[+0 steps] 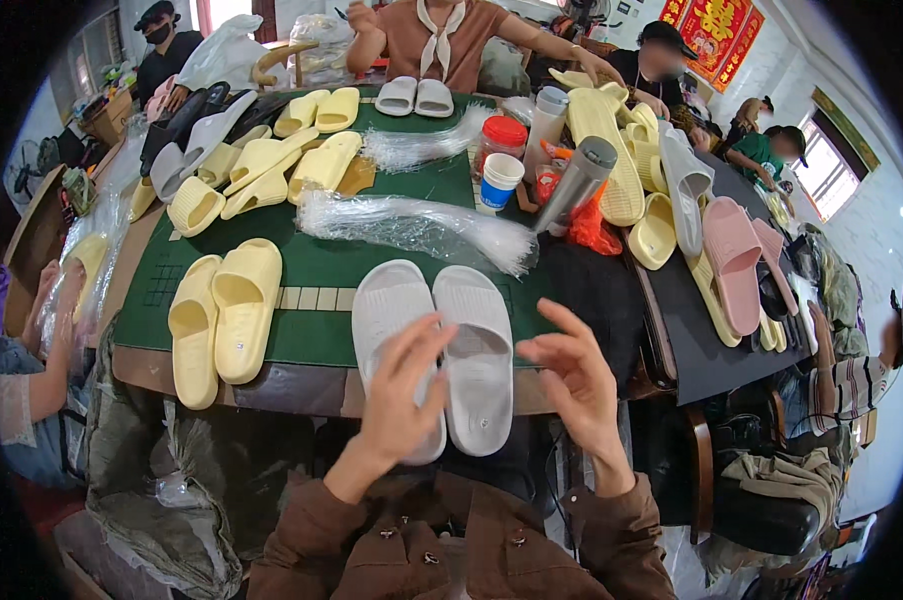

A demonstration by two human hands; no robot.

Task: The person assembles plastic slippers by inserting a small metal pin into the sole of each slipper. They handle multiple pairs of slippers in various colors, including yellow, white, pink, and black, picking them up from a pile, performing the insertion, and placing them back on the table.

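Observation:
A pair of light grey slide slippers lies side by side at the near edge of the table, toes pointing away from me. My left hand is over the left grey slipper, partly hiding it; its fingers are stretched out and apart. Whether they touch the slipper, I cannot tell. To the right of the right grey slipper, my right hand is raised with fingers spread and nothing between them. A pair of pale yellow slippers rests to the left on the green table mat.
Bundles of clear plastic fasteners lie beyond the grey pair. Behind them stand a paper cup, a red-lidded jar and a steel tumbler. Slippers crowd both sides, including a pink one. Several people sit around the table.

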